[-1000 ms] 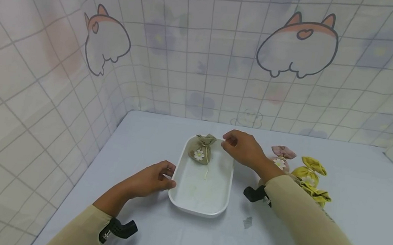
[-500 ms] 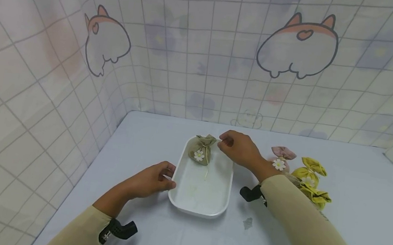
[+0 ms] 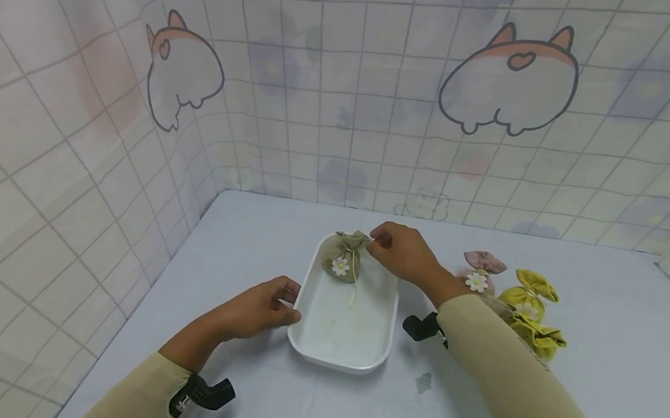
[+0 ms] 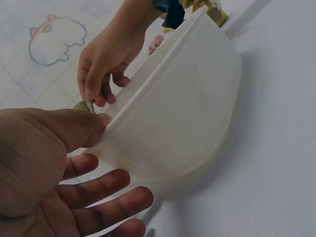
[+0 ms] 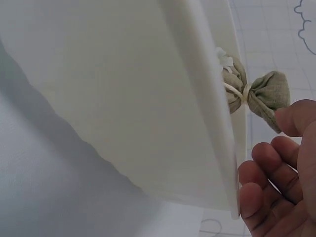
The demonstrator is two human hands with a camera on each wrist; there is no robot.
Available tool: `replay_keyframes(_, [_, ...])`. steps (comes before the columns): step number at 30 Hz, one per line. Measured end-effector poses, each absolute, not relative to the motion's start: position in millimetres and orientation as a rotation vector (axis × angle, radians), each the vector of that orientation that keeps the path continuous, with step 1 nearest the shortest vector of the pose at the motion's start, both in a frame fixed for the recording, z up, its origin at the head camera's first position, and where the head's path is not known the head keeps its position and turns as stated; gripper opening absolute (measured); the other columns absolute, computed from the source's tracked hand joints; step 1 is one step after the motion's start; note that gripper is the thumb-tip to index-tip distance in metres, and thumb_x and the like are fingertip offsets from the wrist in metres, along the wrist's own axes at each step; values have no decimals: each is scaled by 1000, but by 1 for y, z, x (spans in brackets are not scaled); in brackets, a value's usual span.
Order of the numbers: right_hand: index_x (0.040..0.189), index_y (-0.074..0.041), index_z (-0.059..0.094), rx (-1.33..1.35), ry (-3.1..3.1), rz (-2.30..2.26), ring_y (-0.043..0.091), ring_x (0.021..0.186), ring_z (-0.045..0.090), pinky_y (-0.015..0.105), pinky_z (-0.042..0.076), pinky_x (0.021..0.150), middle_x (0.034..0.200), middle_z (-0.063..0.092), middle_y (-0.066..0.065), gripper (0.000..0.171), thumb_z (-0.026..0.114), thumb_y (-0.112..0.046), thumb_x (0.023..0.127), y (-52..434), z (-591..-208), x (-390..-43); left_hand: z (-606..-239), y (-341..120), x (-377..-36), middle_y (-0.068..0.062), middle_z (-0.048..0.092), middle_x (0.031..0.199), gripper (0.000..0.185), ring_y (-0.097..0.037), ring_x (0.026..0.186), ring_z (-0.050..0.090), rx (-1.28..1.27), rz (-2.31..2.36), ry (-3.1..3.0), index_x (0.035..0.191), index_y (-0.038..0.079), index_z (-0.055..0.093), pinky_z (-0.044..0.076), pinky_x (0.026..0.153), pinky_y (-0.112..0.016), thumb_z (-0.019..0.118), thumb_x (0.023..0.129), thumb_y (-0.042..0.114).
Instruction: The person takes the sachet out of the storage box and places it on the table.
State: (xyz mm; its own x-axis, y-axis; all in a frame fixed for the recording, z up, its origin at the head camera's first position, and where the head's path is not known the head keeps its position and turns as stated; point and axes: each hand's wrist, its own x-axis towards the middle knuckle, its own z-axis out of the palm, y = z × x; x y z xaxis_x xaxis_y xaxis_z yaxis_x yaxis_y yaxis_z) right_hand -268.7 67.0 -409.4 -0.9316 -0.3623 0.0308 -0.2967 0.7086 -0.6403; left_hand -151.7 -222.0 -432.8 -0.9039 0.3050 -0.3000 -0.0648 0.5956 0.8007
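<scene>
My right hand [image 3: 402, 251] covers the tray's [image 3: 308, 289] far right corner, and whether its fingertips pinch the green pouch [image 3: 345, 257] there cannot be told. In the right wrist view the tray wall [image 5: 148, 98] hides most of that pouch [image 5: 261, 94]. My forearm covers part of the pink pouch [image 3: 479, 272] and yellow pouches [image 3: 532, 300] right of the tray.

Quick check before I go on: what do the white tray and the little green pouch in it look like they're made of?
The white tray looks like smooth moulded plastic: matte, seamless walls with rounded corners and a rolled rim; glazed ceramic can't be ruled out. The green pouch looks like coarse woven cloth, linen or burlap-like: soft gathered folds at a neck tied with pale cord, and a white flower appliqué on the front.
</scene>
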Motion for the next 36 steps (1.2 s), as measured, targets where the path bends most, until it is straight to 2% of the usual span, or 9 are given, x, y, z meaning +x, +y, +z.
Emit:
replay_keyframes(11, [116, -12, 69, -536, 2787, -1007, 20, 92, 64, 37, 55, 76, 100, 68, 2, 28, 65, -35, 100, 61, -413, -270, -432, -221, -152, -4, 64, 128, 43, -24, 118, 62, 181, 1218, 2433, 132, 10, 57, 51, 98, -51, 74, 96, 26])
replay_keyframes(24, [106, -16, 67, -597, 2802, -1015, 19, 90, 62, 38, 54, 79, 97, 67, -1, 16, 62, -30, 99, 58, -409, -260, -433, -221, -152, -2, 64, 128, 43, -23, 117, 62, 172, 1195, 2438, 133, 13, 57, 51, 97, -51, 74, 97, 27])
replay_keyframes(36, [99, -16, 66, -637, 2828, -1088, 19, 86, 61, 37, 52, 75, 92, 66, -1, 10, 65, -26, 95, 68, -402, -253, -433, -222, -152, -2, 64, 127, 42, -23, 118, 63, 197, 1201, 2442, 133, 12, 57, 50, 99, -52, 73, 97, 27])
